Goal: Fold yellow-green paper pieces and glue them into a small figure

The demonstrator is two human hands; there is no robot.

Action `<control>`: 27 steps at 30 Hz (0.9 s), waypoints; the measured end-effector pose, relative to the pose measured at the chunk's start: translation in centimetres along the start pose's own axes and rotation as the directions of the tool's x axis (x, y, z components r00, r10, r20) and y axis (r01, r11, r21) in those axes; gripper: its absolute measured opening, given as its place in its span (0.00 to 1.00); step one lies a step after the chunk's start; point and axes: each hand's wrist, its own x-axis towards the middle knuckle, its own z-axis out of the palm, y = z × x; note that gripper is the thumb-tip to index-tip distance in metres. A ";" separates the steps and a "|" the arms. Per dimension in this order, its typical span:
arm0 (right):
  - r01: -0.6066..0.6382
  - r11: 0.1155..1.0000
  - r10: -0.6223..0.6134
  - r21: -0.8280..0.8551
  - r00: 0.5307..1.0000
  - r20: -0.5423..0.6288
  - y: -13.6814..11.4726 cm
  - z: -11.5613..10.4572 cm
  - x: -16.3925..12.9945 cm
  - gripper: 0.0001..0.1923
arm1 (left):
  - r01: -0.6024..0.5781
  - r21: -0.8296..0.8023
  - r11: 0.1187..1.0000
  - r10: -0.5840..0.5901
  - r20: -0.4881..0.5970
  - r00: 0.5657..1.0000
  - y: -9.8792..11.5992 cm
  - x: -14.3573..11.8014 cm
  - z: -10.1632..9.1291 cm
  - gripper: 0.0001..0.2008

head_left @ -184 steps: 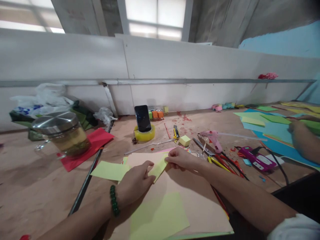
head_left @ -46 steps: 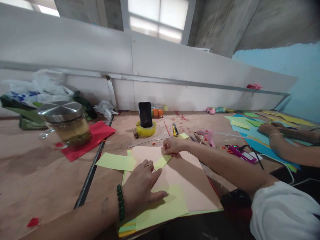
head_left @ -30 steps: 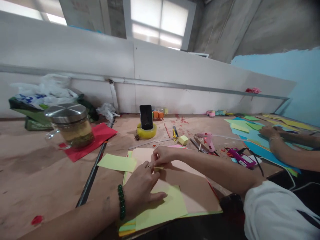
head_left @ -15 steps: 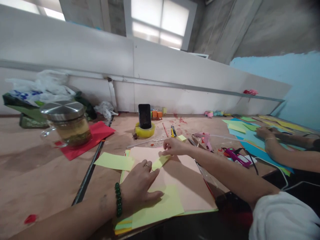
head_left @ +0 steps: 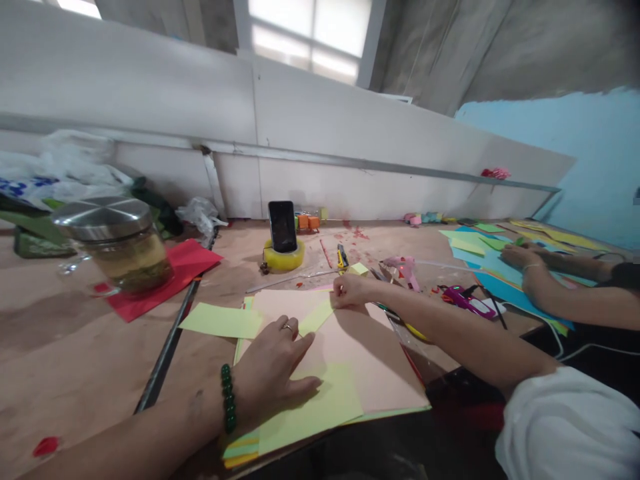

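The left hand (head_left: 273, 373) lies flat, fingers spread, pinning the near end of a yellow-green paper strip (head_left: 315, 317) to the pink sheet (head_left: 360, 353). The right hand (head_left: 350, 291) seemingly pinches the strip's far end, fingertips pressed together.

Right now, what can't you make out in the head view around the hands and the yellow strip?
- Near end of the yellow strip: under the left hand fingertips.
- Far end: covered by the right hand, so the grip is unclear.
- Paper stack lower sheets: only edge slivers show; count unclear.
- Jar contents: blurred by glass.
- Phone screen: dark, too small.
- Co-worker's hand: fingertips too small, forearm cut by the right edge.
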 end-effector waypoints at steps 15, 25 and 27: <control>0.433 0.897 -0.427 0.093 0.901 -0.073 0.6 0.4 0.0 0.24 | 0.080 -0.197 0.977 -0.112 -0.156 0.981 -2.1 1.3 1.2 0.09; 0.526 0.834 -0.511 0.165 0.850 -0.127 1.9 1.2 0.5 0.14 | 0.075 -0.328 0.942 -0.176 -0.292 0.940 -3.0 1.6 2.1 0.17; 0.510 0.844 -0.488 0.167 0.859 -0.153 1.8 1.5 0.2 0.16 | 0.026 -0.323 0.946 -0.132 -0.312 0.941 -2.9 1.5 2.2 0.20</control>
